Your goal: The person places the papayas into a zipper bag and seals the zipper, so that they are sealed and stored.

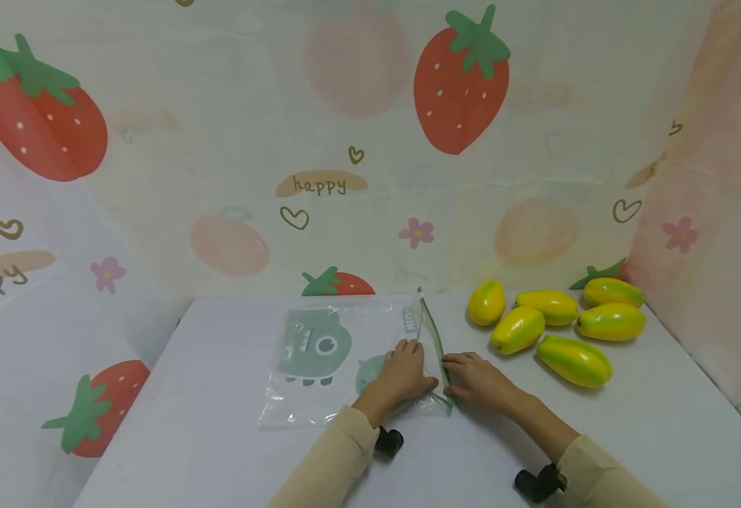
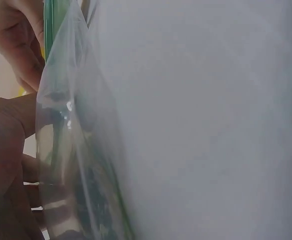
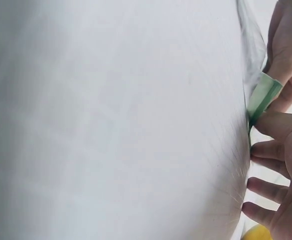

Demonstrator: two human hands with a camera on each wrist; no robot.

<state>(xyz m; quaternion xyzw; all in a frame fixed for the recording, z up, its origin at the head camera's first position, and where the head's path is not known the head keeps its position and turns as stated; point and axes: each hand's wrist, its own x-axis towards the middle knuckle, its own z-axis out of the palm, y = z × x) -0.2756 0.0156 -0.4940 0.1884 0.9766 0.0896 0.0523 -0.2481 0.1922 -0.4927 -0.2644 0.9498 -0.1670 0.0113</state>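
A clear plastic zip bag (image 1: 315, 349) printed with green cartoon monsters lies flat on the table, its green-edged mouth (image 1: 432, 326) toward the right. My left hand (image 1: 401, 374) rests palm down on the bag beside that mouth, fingers pointing away and thumb out to the right. My right hand (image 1: 481, 381) pinches the green edge near its front end. In the right wrist view, the right thumb (image 3: 278, 124) touches the green strip (image 3: 264, 97). Clear film (image 2: 68, 130) stands up in front of the left hand's fingers in the left wrist view, partly blurred.
Several yellow-green papaya-like fruits (image 1: 575, 361) lie on the white table (image 1: 212, 395), to the right of the bag. Black wrist devices (image 1: 391, 442) sit under both forearms. A fruit-printed cloth (image 1: 237, 162) hangs behind the table and along its sides.
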